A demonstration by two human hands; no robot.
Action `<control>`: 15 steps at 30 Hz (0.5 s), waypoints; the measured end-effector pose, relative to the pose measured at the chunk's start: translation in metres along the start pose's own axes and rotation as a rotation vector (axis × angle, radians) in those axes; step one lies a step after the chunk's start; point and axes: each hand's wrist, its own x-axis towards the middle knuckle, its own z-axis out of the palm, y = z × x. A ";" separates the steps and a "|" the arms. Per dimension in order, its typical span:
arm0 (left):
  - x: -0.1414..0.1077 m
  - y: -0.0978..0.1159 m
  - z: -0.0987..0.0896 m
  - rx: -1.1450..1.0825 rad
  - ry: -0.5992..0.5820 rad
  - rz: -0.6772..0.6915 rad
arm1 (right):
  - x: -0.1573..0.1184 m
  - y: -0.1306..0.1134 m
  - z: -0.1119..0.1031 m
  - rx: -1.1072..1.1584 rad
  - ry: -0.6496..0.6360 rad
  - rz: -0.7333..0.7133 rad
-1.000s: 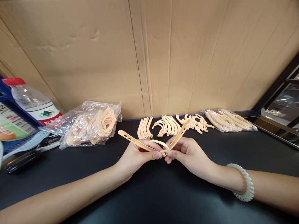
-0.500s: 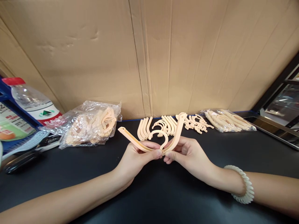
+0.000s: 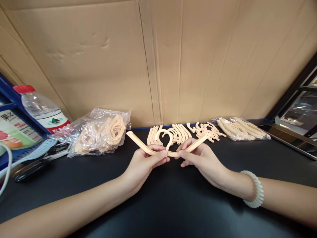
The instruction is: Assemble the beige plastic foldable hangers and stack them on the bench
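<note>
Across the back, a tall wall of brown cardboard [image 3: 99,66], creased and seamed vertically near the middle. Below it, a black tabletop [image 3: 158,211] with a thin blue line along its far edge. At far left, a clear bottle [image 3: 37,105] with a red cap [image 3: 24,89], its white-and-red label bearing a green triangle; beside it, a printed packet [image 3: 19,129] against a blue frame [image 3: 10,86]. Nearer, a pale blue toothed object [image 3: 43,149], a rounded black object [image 3: 31,172] and a white cable [image 3: 9,168]. At far right, a black-framed rack [image 3: 284,99] and a glossy dark panel [image 3: 289,138].
</note>
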 end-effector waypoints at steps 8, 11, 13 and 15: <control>0.001 0.013 -0.028 -0.042 0.070 -0.055 | 0.005 -0.010 -0.054 -0.097 0.026 -0.017; -0.005 0.015 -0.041 0.062 -0.002 -0.037 | -0.001 -0.014 -0.075 -0.252 -0.036 -0.032; -0.008 0.017 -0.047 0.169 -0.058 -0.012 | -0.004 -0.017 -0.084 -0.382 -0.076 -0.057; -0.009 0.018 -0.053 0.319 -0.088 0.030 | -0.005 -0.019 -0.089 -0.518 -0.088 -0.098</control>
